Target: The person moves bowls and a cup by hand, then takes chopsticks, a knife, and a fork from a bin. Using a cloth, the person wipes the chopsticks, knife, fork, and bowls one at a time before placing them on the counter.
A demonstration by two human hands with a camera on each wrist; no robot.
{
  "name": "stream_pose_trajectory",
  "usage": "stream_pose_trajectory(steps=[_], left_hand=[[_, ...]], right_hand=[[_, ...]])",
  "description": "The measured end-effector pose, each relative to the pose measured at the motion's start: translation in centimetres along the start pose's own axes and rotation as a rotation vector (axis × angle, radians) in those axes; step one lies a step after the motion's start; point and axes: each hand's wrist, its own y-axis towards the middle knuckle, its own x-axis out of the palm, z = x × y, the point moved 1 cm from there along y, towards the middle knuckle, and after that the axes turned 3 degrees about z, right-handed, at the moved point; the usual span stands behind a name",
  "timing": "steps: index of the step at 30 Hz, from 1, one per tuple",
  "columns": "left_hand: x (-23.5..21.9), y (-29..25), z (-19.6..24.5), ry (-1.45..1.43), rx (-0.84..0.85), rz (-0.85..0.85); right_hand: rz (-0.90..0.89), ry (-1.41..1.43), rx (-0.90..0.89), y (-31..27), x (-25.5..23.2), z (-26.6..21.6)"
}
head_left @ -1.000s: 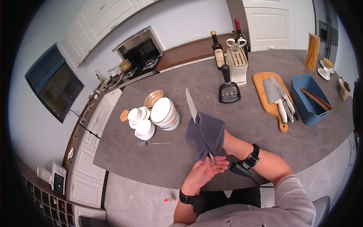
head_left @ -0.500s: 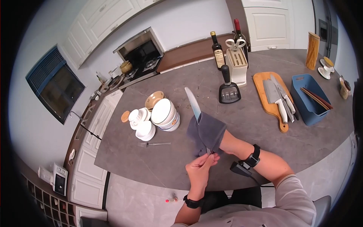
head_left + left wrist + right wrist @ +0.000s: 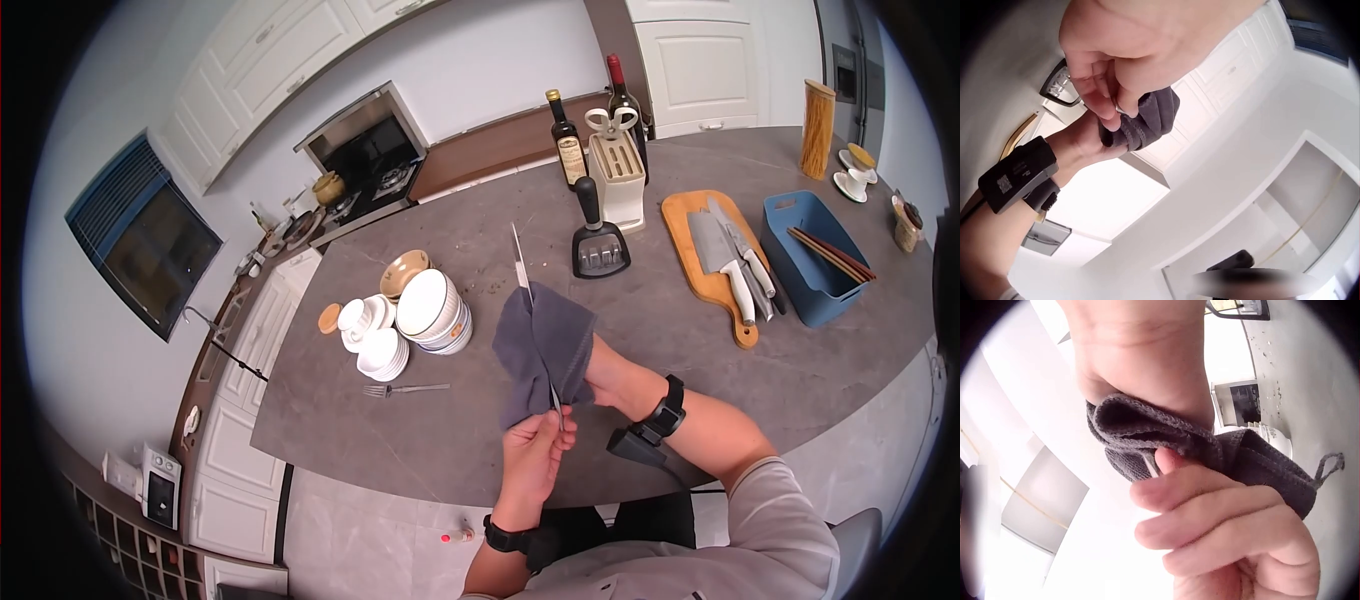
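Note:
A long knife (image 3: 520, 262) points away over the worktop, its middle wrapped in a dark grey towel (image 3: 552, 335). My left hand (image 3: 533, 455) pinches the narrow metal handle end that sticks out of the near side of the towel. Around the blade, my right hand (image 3: 606, 372) holds the towel; most of its fingers are hidden under the cloth. In the left wrist view the handle end (image 3: 1120, 110) shows between thumb and fingers. A loop hangs off the towel (image 3: 1266, 465) in the right wrist view.
To the left are stacked white bowls (image 3: 428, 305), small dishes (image 3: 382, 352) and a fork (image 3: 405, 390). Beyond stand a meat-claw tool (image 3: 600, 250), a knife block (image 3: 618, 190) and bottles (image 3: 568, 145). On the right lie a board (image 3: 700, 270) with knives and a blue basket (image 3: 815, 300).
The knife has turned so its blade shows nearly edge-on, with the tip shifted right. My left hand has changed its hold on the handle end. The towel's folds have shifted.

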Motion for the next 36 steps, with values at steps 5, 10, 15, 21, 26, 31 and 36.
stream_pose_trajectory(steps=[5, 10, 15, 21, 26, 31, 36], left_hand=[[0.0, 0.5, 0.4, 0.154, 0.210, 0.255], [0.1, 0.4, 0.5, 0.491, 0.484, 0.422], [1.4, -0.1, 0.2, 0.478, 0.523, 0.361], [0.4, 0.4, 1.7, 0.690, 0.457, 0.299], [-0.8, 0.0, 5.4, 0.665, 0.542, 0.474], [-0.2, 2.1, 6.7, 0.470, 0.700, 0.406], [-0.7, 2.1, 6.3, 0.194, 0.557, 0.465]], right_hand=[[0.012, -0.237, -0.009, 0.5, -0.5, 1.6], [0.055, -0.387, -0.131, 0.7, -0.3, 2.3], [0.141, -0.247, -0.182, 1.0, -0.4, 1.8], [0.104, -0.274, -0.158, 1.3, -0.7, 2.6], [0.071, -0.397, -0.192, 0.9, 0.0, 1.6], [-0.117, -0.668, -0.029, -0.3, 1.1, 2.6], [-0.218, -0.794, -0.152, -0.3, 1.1, 4.1]])
